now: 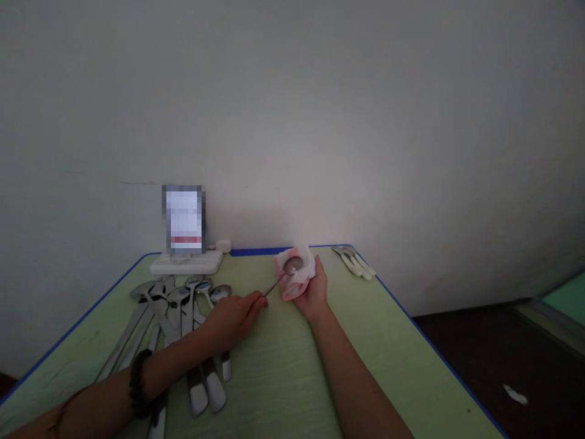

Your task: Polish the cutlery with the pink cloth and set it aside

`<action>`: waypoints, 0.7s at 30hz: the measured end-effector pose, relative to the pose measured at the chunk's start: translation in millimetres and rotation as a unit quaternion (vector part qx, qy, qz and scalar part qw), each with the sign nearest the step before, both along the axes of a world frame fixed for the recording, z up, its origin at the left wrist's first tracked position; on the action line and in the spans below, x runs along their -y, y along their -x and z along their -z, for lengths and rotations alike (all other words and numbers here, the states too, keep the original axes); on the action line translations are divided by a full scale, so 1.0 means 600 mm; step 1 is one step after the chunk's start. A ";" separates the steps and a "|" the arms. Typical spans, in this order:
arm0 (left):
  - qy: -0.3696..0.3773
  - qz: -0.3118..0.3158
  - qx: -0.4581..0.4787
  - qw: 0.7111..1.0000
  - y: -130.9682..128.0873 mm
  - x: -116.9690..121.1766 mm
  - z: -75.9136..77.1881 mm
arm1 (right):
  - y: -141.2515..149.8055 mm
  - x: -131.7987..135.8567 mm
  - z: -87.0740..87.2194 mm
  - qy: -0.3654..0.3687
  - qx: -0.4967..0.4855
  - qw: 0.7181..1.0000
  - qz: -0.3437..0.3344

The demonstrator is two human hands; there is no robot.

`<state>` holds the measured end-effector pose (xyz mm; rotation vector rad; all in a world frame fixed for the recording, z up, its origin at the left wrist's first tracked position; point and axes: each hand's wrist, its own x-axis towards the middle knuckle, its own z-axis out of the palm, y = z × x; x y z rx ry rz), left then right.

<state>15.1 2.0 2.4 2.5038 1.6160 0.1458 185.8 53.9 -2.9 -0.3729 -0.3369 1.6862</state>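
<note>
My left hand [240, 314] is closed around the handle of a metal spoon [293, 264], whose round bowl points away to the right. Spread over my right hand [315, 289] is a pink and white cloth [304, 283], and the spoon's bowl rests against it. The right fingers are mostly hidden behind the cloth, but the hand cups it from below. Under and beside my left forearm lies a pile of metal spoons [178, 299], their bowls toward the wall and handles toward me.
A phone-like screen [184, 219], blurred out, stands on a white base [187, 263] at the back left. Several pale-handled utensils [353, 263] lie at the table's back right corner. The green table [274, 378] has a blue edge and meets a wall. A white scrap [515, 394] is on the dark floor.
</note>
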 end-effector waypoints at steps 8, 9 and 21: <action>0.004 0.008 0.005 1.000 0.001 0.001 -0.002 | 0.007 -0.001 -0.007 -0.009 0.021 1.000 -0.005; 0.006 0.007 0.006 1.000 0.001 0.001 -0.002 | 0.006 -0.001 -0.007 -0.003 0.022 1.000 -0.009; 0.013 0.000 0.006 1.000 0.000 0.000 -0.004 | 0.007 0.003 -0.013 0.009 0.017 0.999 -0.034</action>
